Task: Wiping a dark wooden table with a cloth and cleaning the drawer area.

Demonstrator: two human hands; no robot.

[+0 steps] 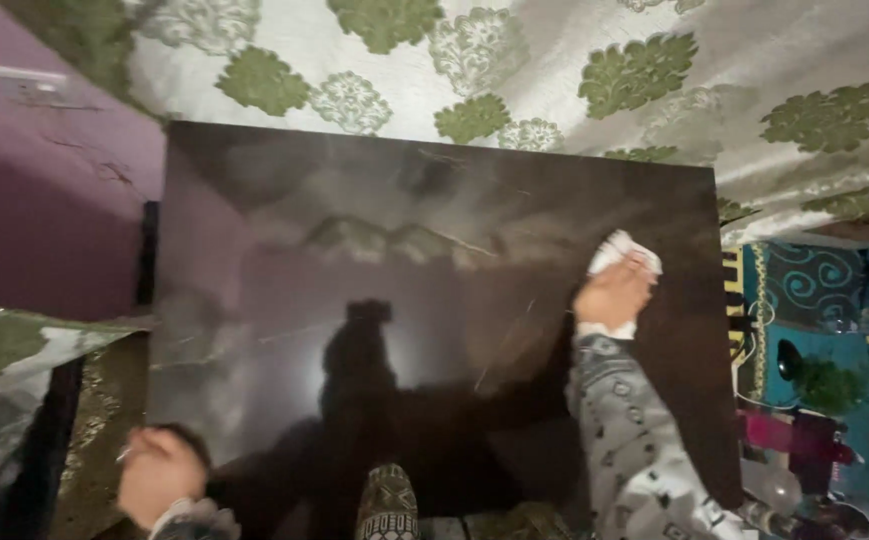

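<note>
Now right hand (pixel 611 293) presses white cloth (pixel 622 247) on dark tabletop (pixel 374 250).

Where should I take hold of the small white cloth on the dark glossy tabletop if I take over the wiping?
Grip the small white cloth from above, on its bunched top, as the right hand does now. It lies crumpled flat on the dark glossy tabletop, so probably only its upper side offers fingers a hold.
</note>
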